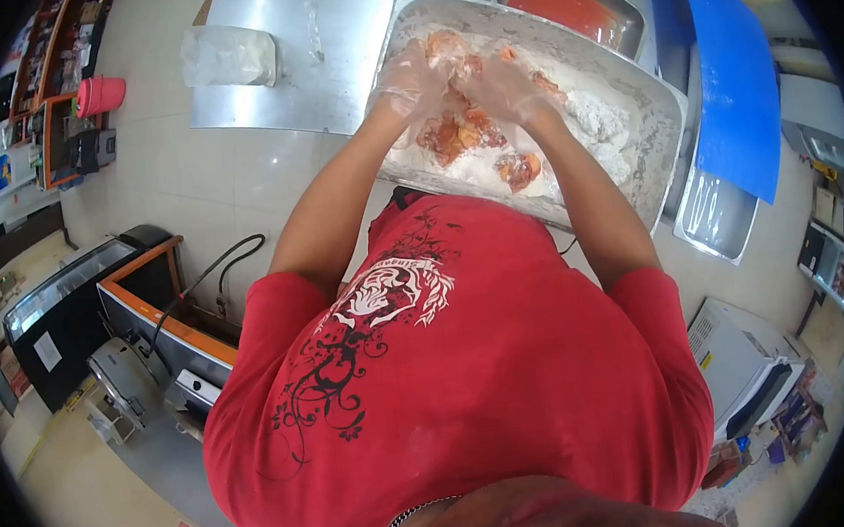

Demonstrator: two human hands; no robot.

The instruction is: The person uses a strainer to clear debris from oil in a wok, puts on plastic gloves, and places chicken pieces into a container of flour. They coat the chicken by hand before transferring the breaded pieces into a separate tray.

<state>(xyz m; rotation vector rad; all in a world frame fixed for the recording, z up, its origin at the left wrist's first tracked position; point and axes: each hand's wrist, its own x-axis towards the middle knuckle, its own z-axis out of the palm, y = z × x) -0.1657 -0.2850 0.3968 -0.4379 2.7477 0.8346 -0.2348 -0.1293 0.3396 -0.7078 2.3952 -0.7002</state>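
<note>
Both left hand (409,81) and right hand (508,89) touch floured meat (455,138), their fingers' (417,59) spread and grip unclear.

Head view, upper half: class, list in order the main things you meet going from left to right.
Pink bucket → plastic bag with pale contents → left hand → right hand → blue panel.

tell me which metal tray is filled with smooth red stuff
The small tray, beyond the big tray, which holds white powder; the third tray, by the blue sheet, shows bare metal.
</note>
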